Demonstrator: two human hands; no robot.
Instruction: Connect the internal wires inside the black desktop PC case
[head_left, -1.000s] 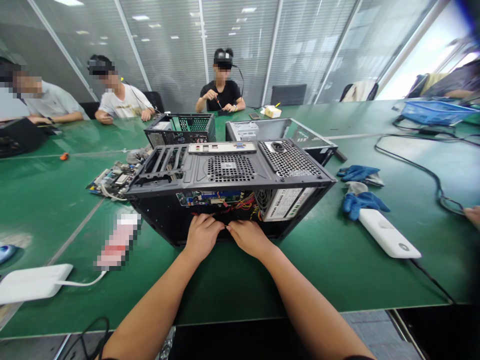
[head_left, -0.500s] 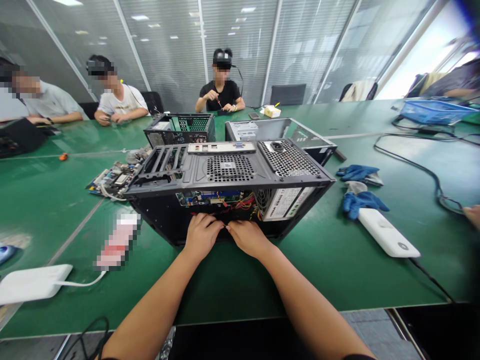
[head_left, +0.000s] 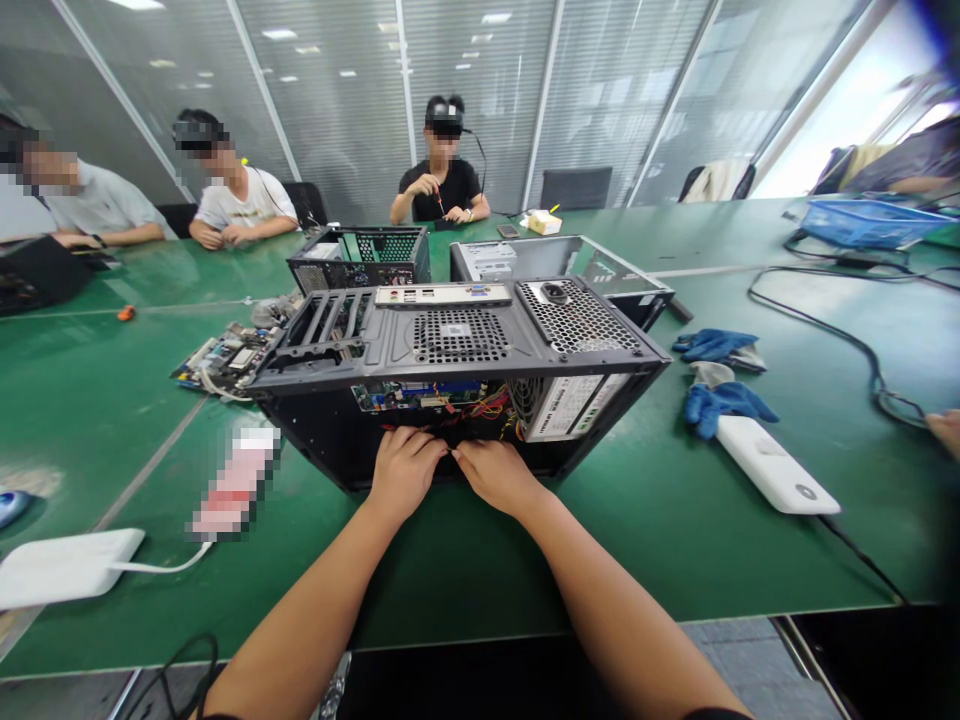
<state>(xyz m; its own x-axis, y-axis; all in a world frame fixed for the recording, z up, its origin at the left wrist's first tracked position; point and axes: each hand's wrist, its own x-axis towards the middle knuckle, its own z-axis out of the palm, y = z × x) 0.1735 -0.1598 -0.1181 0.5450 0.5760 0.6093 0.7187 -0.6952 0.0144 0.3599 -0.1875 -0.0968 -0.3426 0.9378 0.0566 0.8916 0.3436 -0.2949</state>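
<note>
Computer case (head_left: pixel 457 370), head view: positioned on the table (head_left: pixel 637 570), rear panel (head_left: pixel 386 335) uppermost, open side toward the wearer. Left hand (head_left: pixel 405 475) and right hand (head_left: pixel 502 478) are located at the lower part of the open side. The fingers (head_left: pixel 411 440) of both hands are bent, with the tips of one hand close to those of the other; whether they are clamped on a part cannot be determined. The case extends above and to both sides of the fingers. Colored cables (head_left: pixel 491 403) are located just above the hands, left of the power supply (head_left: pixel 577 410). A loose circuit board (head_left: pixel 225 360) lies left of the case; blue-gray gloves (head_left: pixel 731 405) lie to its right.
</note>
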